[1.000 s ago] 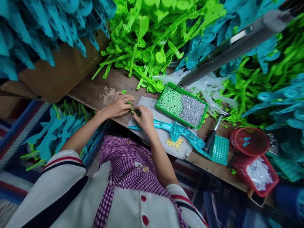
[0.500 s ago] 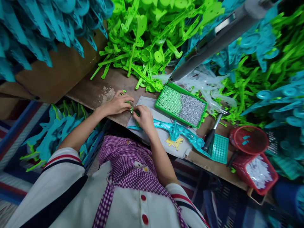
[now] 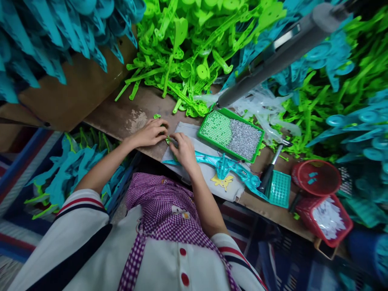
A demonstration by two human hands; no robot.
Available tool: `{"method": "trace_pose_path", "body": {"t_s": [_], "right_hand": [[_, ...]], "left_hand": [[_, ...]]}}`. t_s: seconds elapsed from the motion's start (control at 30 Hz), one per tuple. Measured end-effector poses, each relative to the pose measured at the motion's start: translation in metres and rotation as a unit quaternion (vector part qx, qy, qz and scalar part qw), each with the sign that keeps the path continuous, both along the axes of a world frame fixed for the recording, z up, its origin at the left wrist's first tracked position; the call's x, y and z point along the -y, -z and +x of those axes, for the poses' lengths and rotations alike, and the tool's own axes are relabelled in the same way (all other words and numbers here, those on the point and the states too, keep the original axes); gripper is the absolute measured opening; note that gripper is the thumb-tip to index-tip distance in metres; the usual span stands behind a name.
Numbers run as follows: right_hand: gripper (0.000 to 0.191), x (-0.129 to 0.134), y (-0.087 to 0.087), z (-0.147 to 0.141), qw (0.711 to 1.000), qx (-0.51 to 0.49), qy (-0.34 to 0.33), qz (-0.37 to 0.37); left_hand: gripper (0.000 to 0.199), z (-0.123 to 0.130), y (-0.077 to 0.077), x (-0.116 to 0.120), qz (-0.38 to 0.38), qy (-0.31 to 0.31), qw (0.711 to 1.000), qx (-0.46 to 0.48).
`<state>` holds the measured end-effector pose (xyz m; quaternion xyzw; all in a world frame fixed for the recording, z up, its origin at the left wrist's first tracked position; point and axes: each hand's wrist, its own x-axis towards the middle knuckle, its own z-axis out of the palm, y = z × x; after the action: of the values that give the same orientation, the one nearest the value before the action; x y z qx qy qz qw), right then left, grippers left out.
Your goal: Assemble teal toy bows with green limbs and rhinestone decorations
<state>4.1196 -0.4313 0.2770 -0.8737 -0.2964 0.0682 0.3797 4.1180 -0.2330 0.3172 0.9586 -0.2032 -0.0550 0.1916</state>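
A small green plastic part (image 3: 167,140) is pinched between the fingertips of both hands, low over the workbench. My left hand (image 3: 151,133) closes on it from the left with bent fingers. From the right, my right hand (image 3: 183,149) grips it with thumb and fingers. The fingers cover much of the part. Just beyond my left fingers lies another small green piece (image 3: 157,116). A long translucent blue plastic piece (image 3: 222,166) rests on the grey cloth (image 3: 235,190), partly behind my right wrist.
A green tray (image 3: 216,128) of small metal pins stands behind the cloth. Above it hangs a grey powered screwdriver (image 3: 266,60). A hammer (image 3: 268,173), teal basket (image 3: 279,190) and red containers (image 3: 317,177) sit to the right. Green parts (image 3: 194,48) pile up behind; a crate (image 3: 75,169) stands left.
My left hand has drawn back slightly, showing more of the loose green piece beyond it. Both hands stay at the small green part. The hanging screwdriver has swayed a little.
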Motion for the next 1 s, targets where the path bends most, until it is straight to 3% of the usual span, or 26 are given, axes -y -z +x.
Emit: {"method": "trace_pose_path", "body": {"t_s": [0.3, 0.43, 0.6, 0.73, 1.0], "right_hand": [[0.029, 0.001, -0.002, -0.004, 0.996, 0.049, -0.042, -0.061], [0.03, 0.0, -0.004, -0.005, 0.991, 0.072, -0.058, -0.092], [0.032, -0.003, -0.009, 0.003, 0.989, 0.063, -0.084, -0.1], [0.03, -0.003, -0.012, 0.005, 0.988, 0.065, -0.089, -0.107], [0.033, -0.005, -0.008, -0.006, 0.988, 0.064, -0.048, -0.129]], "left_hand": [[0.01, 0.001, 0.002, -0.006, -0.041, -0.095, 0.995, 0.009], [0.024, 0.015, 0.0, -0.008, -0.062, -0.09, 0.994, -0.014], [0.025, 0.024, -0.002, -0.011, -0.052, -0.072, 0.995, -0.054], [0.024, 0.014, 0.0, -0.015, -0.096, -0.067, 0.993, -0.014], [0.018, 0.014, 0.005, -0.01, -0.106, -0.154, 0.98, 0.06]]}}
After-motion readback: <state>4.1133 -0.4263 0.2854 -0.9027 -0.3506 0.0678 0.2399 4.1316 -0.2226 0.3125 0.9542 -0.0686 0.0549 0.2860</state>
